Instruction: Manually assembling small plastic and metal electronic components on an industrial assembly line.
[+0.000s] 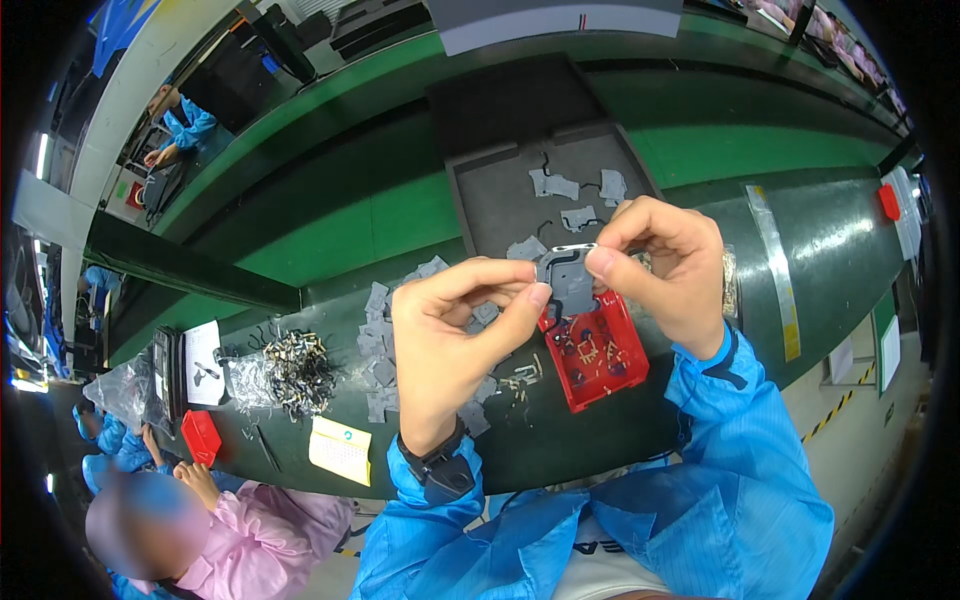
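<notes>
Between my two hands hangs a flat grey plate with a black cable (573,284), lifted over the dark green bench. My left hand (462,335) pinches its left edge between thumb and forefinger. At the upper right corner, the thumb and forefinger of my right hand (668,268) are closed on the same plate. Just below it sits a red bin (622,385) with small brass-coloured and dark pieces inside. Behind my hands, a black tray (490,210) carries several similar grey plates. More grey plates (376,345) lie heaped left of my left hand, which partly hides them.
Farther left lie a pile of small black and brass-coloured parts (300,368), a yellow paper (340,450), a thin dark tool (267,449) and a small red bin (201,437). A co-worker in a pink sleeve (265,535) sits at lower left. A taped strip (775,270) runs across the right bench.
</notes>
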Demonstrator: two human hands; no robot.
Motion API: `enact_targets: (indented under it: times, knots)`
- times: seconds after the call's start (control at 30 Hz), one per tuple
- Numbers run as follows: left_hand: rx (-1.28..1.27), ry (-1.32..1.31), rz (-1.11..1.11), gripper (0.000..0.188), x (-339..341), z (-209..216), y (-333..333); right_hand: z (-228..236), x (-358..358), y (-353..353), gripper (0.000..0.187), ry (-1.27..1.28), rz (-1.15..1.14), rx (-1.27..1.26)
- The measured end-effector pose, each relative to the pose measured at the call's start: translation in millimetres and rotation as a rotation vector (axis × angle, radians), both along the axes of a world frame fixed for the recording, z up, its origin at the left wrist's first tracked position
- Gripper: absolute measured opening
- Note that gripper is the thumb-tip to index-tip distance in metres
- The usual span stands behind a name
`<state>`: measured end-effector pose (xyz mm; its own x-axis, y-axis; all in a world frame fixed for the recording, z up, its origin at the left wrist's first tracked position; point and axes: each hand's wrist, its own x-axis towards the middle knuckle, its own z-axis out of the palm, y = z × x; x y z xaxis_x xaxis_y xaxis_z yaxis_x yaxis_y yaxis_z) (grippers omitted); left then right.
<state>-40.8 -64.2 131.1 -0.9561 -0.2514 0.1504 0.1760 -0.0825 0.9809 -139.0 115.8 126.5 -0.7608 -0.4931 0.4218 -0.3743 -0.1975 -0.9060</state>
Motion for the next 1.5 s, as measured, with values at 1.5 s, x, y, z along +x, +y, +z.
enact_targets:
  times: [1.5]
  knots:
    - [-0.690,0.583,0.273,0.029,1,7,6,6,12,1,0.013,-0.083,0.164,-0.010]
